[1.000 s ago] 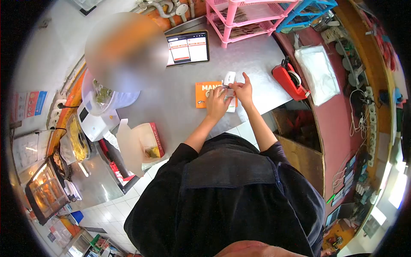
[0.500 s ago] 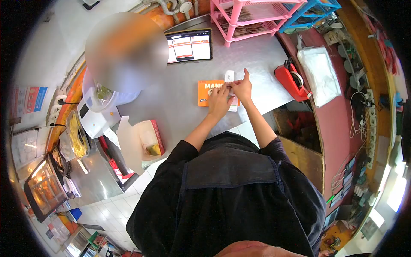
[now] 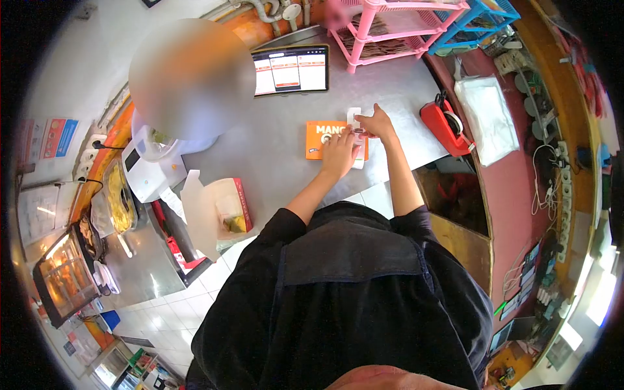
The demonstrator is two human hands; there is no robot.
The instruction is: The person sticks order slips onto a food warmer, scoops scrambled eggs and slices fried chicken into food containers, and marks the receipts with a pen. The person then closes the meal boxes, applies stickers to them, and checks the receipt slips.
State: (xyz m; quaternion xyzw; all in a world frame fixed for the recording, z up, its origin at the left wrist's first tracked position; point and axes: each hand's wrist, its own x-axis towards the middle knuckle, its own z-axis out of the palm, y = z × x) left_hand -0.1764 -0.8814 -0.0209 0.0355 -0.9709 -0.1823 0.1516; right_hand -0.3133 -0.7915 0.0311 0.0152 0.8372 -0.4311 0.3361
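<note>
An orange box (image 3: pixel 316 140) with white lettering lies flat on the metal counter (image 3: pixel 279 130). Across its right part runs a white paper strip (image 3: pixel 353 114) that extends past the box's far and near edges. My left hand (image 3: pixel 339 153) rests over the box and strip, its fingertips at a small dark item (image 3: pixel 357 130) too small to identify. From the right, my right hand (image 3: pixel 376 125) touches the strip, fingers bent toward the same small item. Whether either hand grips anything is hidden by the fingers.
A tablet (image 3: pixel 292 70) lies at the back, beside pink shelves (image 3: pixel 383 60). A red tape dispenser (image 3: pixel 444 127) and plastic bags (image 3: pixel 487 120) are at the right. An open carton (image 3: pixel 227 208), a white device (image 3: pixel 146 170) and a food tub (image 3: pixel 120 195) stand left.
My right hand has turned, its fingers now pointing more to the left over the strip. My left hand stays over the box. The whole view has shifted slightly.
</note>
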